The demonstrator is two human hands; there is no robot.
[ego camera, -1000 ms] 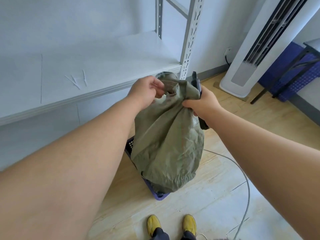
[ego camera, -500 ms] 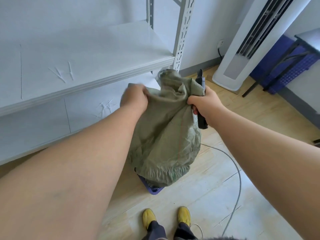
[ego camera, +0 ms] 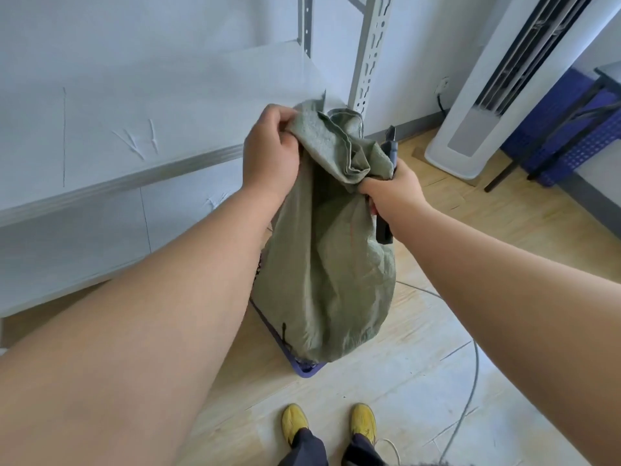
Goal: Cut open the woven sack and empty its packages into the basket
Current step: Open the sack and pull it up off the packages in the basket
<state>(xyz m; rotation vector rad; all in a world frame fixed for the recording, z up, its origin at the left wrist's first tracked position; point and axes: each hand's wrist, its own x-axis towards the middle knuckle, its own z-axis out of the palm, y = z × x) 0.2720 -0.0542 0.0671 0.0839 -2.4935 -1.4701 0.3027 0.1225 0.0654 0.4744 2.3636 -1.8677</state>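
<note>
Left hand (ego camera: 271,153) gripping a bunched fold of the green sack (ego camera: 322,250) at its top; right hand (ego camera: 391,193) clutching the other side together with a dark cutter (ego camera: 389,153). Sack hanging over the purple basket (ego camera: 304,366), beside the white shelf (ego camera: 134,136), ahead of yellow shoes (ego camera: 295,420).

Woven sack (ego camera: 322,264): olive-green, creased, hanging roughly upright with its bunched upper end topmost and its rounded lower end bulging. It hangs directly over the basket (ego camera: 307,368) and hides most of it. Basket: purple-blue plastic, standing on the floor; only a near corner and a strip of rim show. Packages cannot be seen.
</note>
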